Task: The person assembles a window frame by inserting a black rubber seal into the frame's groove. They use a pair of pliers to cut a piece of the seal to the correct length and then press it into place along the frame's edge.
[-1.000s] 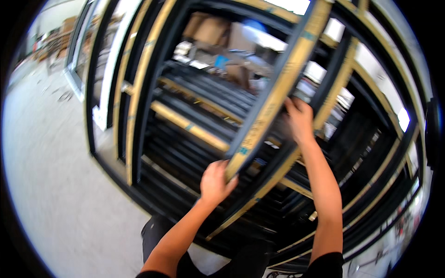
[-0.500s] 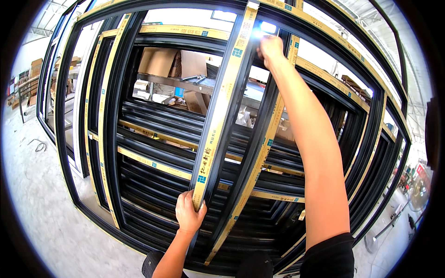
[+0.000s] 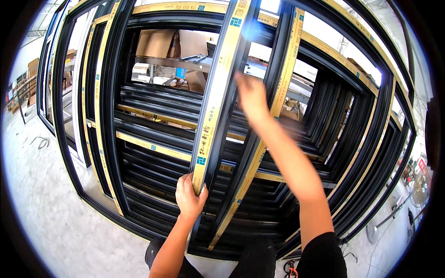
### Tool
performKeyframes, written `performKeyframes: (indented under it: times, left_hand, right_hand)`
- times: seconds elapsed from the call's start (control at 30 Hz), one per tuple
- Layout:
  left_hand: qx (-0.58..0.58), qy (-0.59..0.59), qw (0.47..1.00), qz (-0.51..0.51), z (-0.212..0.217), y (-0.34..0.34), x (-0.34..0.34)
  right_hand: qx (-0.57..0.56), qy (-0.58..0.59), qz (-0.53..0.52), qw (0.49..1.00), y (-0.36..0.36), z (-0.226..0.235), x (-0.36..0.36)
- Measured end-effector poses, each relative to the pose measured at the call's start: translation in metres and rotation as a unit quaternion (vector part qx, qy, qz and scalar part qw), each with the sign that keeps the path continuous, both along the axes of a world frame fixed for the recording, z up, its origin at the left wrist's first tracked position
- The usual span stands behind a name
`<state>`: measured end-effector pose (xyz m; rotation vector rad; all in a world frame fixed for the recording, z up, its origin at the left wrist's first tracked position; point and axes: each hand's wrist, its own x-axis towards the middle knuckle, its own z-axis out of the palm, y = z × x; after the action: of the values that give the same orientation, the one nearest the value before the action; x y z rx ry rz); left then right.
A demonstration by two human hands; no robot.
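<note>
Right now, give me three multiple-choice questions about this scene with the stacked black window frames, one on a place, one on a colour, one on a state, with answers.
1. Where does the left hand grip the upright black metal bar with yellow tape?
A. Near its lower end
B. At its top
C. Not at all

2. What colour is the protective strip on the stacked black metal window frames?
A. Red
B. Yellow
C. Green

3. What is the state of the right hand?
A. Closed round the bar
B. Resting on the floor
C. Raised, blurred, gripping nothing clearly

Answers: 1 A, the fingers wrap the bar low down, close to the body. 2 B, yellow tape runs along the frame edges. 3 C, the hand hangs smeared in front of the frames beside the bar, with no grip visible.
</note>
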<state>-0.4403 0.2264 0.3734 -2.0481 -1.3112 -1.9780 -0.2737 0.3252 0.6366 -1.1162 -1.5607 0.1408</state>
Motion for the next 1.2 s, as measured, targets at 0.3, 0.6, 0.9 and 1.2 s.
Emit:
performKeyframes:
  times: [0.3,0.6,0.9,1.2]
  left_hand:
    - [0.000,-0.002,1.000,0.001,0.002,-0.003,0.008]
    - [-0.011,0.008,1.000,-0.002,0.002,-0.006,0.003]
    - [-0.013,-0.001,1.000,0.007,0.000,-0.003,0.005]
    - [-0.006,-0.003,1.000,0.006,0.000,-0.002,0.008]
  right_hand:
    - [-0.086,-0.048,0.032,0.995,-0.047,-0.094,0.002]
    - [-0.005,-0.039,0.010,0.999,-0.013,-0.002,0.016]
    - [0.008,0.027,0.026,0.999,-0.010,0.001,-0.003]
    - [-0.182,-0.008,0.130,0.975,-0.092,-0.195,0.002]
